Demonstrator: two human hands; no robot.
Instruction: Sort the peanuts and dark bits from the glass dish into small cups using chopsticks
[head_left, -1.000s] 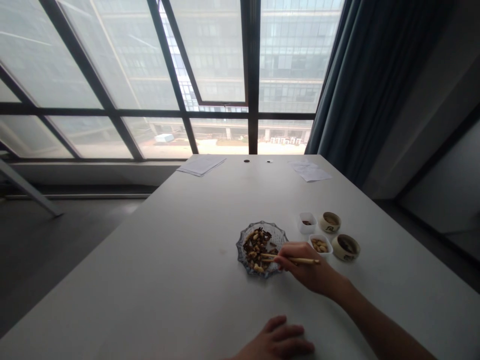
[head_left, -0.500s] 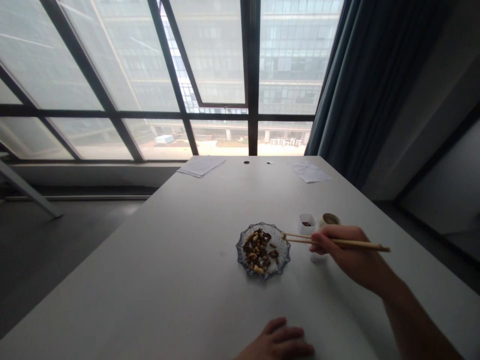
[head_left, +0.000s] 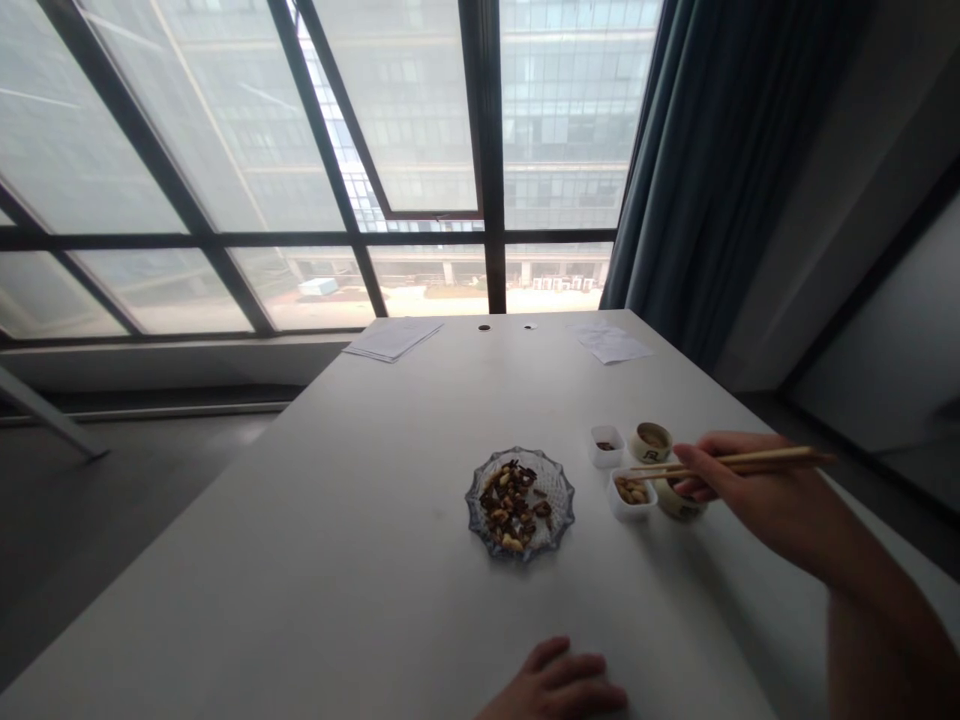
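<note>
"What is taking up the most room?"

"The window [head_left: 420,110] is filling the top of the frame, and the white table [head_left: 337,520] is spreading beneath it. A dark blue curtain [head_left: 675,180] is hanging at the upper right."

"And on the table?"

"Loose papers [head_left: 394,340] are lying just left of the frame's centre, near the far edge. Right of the lower centre, a glass plate [head_left: 559,500] is holding a dark and tan mix of bits."

"What are the hands doing?"

"The right hand [head_left: 750,480], at the right of the frame, is gripping a pair of chopsticks. The left hand [head_left: 559,685] is resting at the bottom edge, its fingers loosely spread and grasping nothing."

"What is standing near the right hand?"

"Two pale pots [head_left: 649,455] are standing beside two clear cups [head_left: 632,511], right of the plate."

"And the smallest things?"

"The chopsticks [head_left: 780,456] are pointing left, their tips hovering over the nearer cup, where nuts [head_left: 631,492] are lying. Whether the tips are touching or pinching any, I cannot tell."
</note>
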